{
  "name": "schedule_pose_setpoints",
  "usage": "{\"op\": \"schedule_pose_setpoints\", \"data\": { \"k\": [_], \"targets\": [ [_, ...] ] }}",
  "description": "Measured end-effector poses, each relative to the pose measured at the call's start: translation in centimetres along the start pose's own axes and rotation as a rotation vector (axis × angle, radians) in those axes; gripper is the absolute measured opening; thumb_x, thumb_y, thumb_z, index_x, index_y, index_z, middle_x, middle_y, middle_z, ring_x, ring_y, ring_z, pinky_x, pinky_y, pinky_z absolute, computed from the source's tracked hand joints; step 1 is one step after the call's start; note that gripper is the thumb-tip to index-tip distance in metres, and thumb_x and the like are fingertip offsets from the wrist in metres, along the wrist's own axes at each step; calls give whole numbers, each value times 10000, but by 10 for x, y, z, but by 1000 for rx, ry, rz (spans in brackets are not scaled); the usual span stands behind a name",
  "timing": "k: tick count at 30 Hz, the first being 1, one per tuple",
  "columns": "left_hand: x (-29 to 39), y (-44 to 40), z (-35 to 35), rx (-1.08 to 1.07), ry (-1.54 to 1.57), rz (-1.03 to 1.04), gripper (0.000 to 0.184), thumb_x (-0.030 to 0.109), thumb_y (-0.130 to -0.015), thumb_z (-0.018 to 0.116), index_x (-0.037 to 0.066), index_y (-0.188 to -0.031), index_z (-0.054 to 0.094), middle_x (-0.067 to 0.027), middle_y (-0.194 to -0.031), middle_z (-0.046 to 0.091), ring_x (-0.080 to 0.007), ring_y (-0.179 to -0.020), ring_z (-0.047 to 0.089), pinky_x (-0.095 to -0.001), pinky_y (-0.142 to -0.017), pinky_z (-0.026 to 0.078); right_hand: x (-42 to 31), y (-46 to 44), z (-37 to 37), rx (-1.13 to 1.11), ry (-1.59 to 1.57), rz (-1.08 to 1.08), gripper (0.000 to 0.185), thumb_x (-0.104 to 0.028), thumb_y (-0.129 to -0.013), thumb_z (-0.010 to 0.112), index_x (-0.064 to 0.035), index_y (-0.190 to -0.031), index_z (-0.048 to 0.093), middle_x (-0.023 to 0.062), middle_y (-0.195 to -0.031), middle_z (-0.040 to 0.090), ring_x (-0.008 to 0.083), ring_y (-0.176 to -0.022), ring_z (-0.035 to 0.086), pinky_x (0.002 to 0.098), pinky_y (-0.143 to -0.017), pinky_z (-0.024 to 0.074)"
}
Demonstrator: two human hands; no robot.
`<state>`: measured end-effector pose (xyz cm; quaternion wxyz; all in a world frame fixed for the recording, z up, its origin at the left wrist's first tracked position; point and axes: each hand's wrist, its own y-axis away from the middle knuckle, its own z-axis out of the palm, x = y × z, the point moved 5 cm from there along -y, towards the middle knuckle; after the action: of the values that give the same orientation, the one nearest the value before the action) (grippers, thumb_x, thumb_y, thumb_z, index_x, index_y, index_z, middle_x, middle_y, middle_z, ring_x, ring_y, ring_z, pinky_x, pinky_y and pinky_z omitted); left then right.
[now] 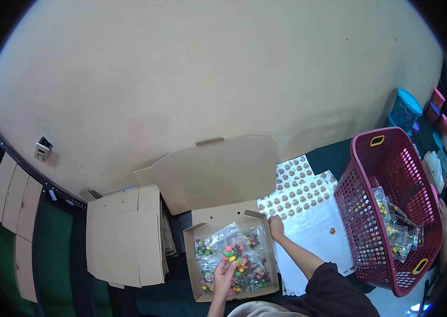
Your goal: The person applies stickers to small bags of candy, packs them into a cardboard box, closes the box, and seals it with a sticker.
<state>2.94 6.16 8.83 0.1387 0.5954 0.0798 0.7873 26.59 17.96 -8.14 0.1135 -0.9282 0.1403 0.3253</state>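
Note:
My left hand (225, 276) is closed on a clear bag of colourful candies (232, 253), held over the open cardboard box (194, 270). Several more clear bags of red, green, yellow and brown pieces lie inside that box, whose lid leans up toward the wall. At the box's right edge, my right hand (276, 228) is at the sheets of round stickers (300, 198), its fingers bent together; whether a sticker is between them is too small to tell.
Flat cardboard boxes (123, 238) are stacked at the left. A maroon basket (363, 232) with candy bags stands at the right, with a blue-lidded tub (406, 108) behind it. Another person's arm (444, 232) shows at the far right. More cardboard (22, 203) lies on the left rack.

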Motion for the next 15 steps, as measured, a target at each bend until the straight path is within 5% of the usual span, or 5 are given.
{"op": "schedule_pose_setpoints", "data": {
  "k": [4, 8, 10, 15],
  "targets": [
    [6, 1, 5, -12, 4, 3, 322, 73, -857, 514, -25, -1156, 445, -95, -1046, 575, -120, -926, 551, -229, -797, 436, 8, -7, 6, 15, -25, -1, 79, -79, -715, 547, -8, -685, 567, 169, -716, 558, 317, -695, 567, 392, -601, 456],
    [6, 4, 3, -17, 41, 73, 337, 63, -857, 500, -13, -1176, 422, -93, -1066, 556, -123, -953, 536, -240, -819, 423, 57, -18, 32, -17, -476, 247, 62, -101, -717, 555, -43, -709, 571, 50, -633, 565, 170, -530, 543, 311, -469, 420],
    [10, 7, 5, -10, 62, 93, 338, 61, -857, 496, -10, -1178, 417, -92, -1071, 551, -125, -961, 531, -243, -826, 418, 50, -8, 14, -381, -1105, 776, 65, -121, -727, 568, -82, -779, 577, -6, -677, 567, 110, -575, 526, 250, -505, 396],
    [16, 11, 11, -32, 89, 85, 293, 80, -868, 492, -13, -1139, 435, -84, -1040, 563, -118, -916, 549, -232, -796, 431, -39, 16, -102, -374, -1337, 668, 80, -129, -791, 554, -92, -861, 560, 8, -774, 583, 99, -716, 538, 217, -658, 387]
  ]
}}
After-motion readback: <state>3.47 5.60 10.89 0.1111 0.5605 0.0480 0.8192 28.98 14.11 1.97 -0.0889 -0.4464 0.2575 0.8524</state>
